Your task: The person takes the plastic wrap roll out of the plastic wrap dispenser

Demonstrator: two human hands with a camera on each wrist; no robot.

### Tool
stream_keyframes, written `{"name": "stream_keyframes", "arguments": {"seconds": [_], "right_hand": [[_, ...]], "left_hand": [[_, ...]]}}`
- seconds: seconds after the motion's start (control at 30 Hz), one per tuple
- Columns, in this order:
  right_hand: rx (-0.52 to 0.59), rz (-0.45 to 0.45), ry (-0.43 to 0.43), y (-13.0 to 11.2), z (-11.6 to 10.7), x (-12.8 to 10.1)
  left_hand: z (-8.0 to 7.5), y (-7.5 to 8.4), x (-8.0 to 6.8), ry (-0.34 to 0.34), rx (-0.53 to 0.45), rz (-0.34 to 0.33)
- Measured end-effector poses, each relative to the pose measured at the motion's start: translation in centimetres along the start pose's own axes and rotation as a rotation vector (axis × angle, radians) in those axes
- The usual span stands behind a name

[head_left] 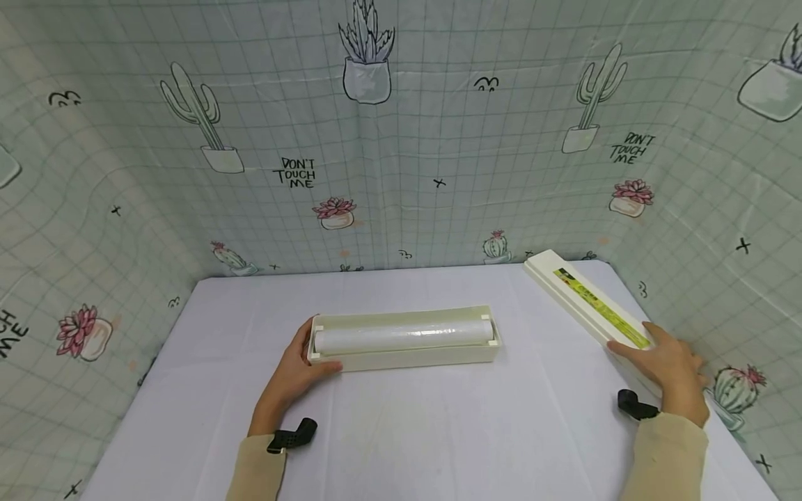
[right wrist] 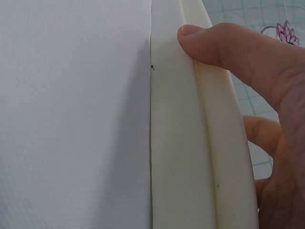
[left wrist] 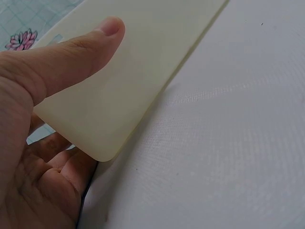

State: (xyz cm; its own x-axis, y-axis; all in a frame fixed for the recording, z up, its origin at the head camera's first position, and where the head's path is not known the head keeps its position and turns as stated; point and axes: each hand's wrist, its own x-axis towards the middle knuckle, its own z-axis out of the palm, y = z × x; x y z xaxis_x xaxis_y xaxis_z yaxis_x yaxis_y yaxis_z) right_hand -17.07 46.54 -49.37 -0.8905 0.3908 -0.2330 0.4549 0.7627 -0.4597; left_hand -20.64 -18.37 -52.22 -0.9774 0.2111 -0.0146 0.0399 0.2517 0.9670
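1. There's a white table (head_left: 401, 431) with a cactus-print cloth (head_left: 401, 139) hung around it on three sides, the "don't touch me" kind.

2. Middle of the table: a cream dispenser tray (head_left: 407, 355), long and open on top, lying crosswise. A roll of cling film (head_left: 401, 337) sits inside it, running end to end.

3. The left hand (head_left: 301, 369) has hold of the tray's left end. Thumb is laid along the front wall, fingers wrapped round the end and back. The left wrist view backs this up: thumb (left wrist: 81, 52) flat on the cream wall (left wrist: 143, 67), the other fingers curled underneath behind it. So a loose clamp, not a tight fist.

4. Over on the right side of the table lies the lid (head_left: 589, 306), a long cream strip with a yellow-green label on top. It runs diagonally from the back right corner toward the front right edge, well apart from the tray.

5. The right hand (head_left: 670, 365) is on the lid's near end. In the right wrist view the thumb (right wrist: 214, 45) presses over the edge of the lid (right wrist: 190, 157) and the fingers curl behind it, so it's gripping that end.

6. Both wrists have a black camera strap (head_left: 291, 437), and the sleeves are tan.

7. Can't tell whether the lid's near end is lifted off the table or resting on it.
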Motion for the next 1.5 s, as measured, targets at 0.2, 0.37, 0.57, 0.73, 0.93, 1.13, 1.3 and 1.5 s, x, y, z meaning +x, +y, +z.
{"name": "stream_keyframes", "arguments": {"seconds": [0.2,0.37,0.57,0.73,0.93,1.13,1.3,1.5], "right_hand": [[-0.002,-0.005,0.018,0.0,0.0,-0.3],[0.016,-0.022,0.045,-0.5,-0.1,-0.2],[0.016,-0.113,0.094,-1.7,-0.5,-0.4],[0.001,-0.213,0.132,-3.3,-0.7,-0.7],[0.023,-0.307,0.154,-5.7,-0.7,-1.0],[0.042,-0.402,0.166,-8.3,-0.1,-1.3],[0.049,-0.448,0.163,-10.2,0.6,-1.8],[0.031,-0.513,0.186,-12.5,1.3,-2.7]], "left_hand": [[0.0,-0.1,-0.1,-0.003,-0.003,0.004],[-0.1,-0.1,-0.1,-0.002,-0.013,0.001],[-0.1,-0.1,0.0,0.002,-0.006,0.009],[-0.1,0.0,0.0,0.002,-0.003,0.01],[-0.1,0.0,0.0,0.005,0.003,0.016],[-0.2,0.0,0.1,0.006,0.002,0.021],[-0.2,-0.2,0.0,0.0,-0.008,0.027],[-0.2,-0.4,0.0,-0.001,-0.005,0.023]]}}
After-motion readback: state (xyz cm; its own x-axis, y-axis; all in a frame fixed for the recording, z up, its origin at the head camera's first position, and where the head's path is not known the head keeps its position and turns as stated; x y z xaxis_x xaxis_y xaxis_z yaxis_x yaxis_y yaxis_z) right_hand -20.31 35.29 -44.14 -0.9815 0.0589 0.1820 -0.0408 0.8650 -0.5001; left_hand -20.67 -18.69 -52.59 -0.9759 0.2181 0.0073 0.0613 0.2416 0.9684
